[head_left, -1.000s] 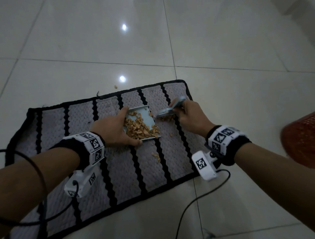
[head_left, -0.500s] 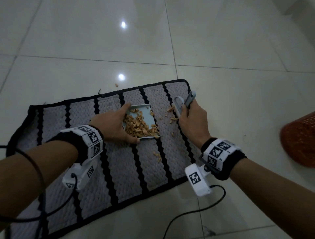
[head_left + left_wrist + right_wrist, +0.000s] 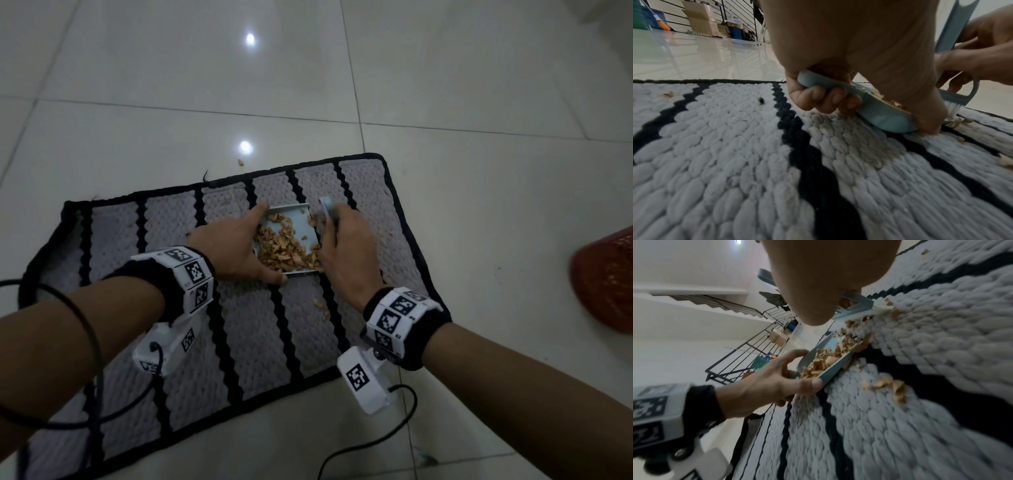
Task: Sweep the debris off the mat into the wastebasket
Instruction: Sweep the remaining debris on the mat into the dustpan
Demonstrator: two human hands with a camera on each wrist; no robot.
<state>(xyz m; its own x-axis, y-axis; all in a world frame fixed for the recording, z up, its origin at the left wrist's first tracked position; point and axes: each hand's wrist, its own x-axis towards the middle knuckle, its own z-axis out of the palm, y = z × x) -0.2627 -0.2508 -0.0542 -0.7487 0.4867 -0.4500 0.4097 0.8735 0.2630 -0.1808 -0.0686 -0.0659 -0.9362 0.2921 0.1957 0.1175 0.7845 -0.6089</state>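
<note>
Tan, flaky debris lies heaped in a pale blue dustpan on the grey, black-striped mat, the pile fuller than a second ago as the small brush, then raised clear to the right, now sits at the pan's right lip. The right hand is clenched round the brush handle; the left hand grasps the pan's left side, tilting it against the pile. A few flakes remain on the mat nearer the person, and one on the floor beyond its far edge. The red wastebasket waits well to the right; emptying appears close.
</note>
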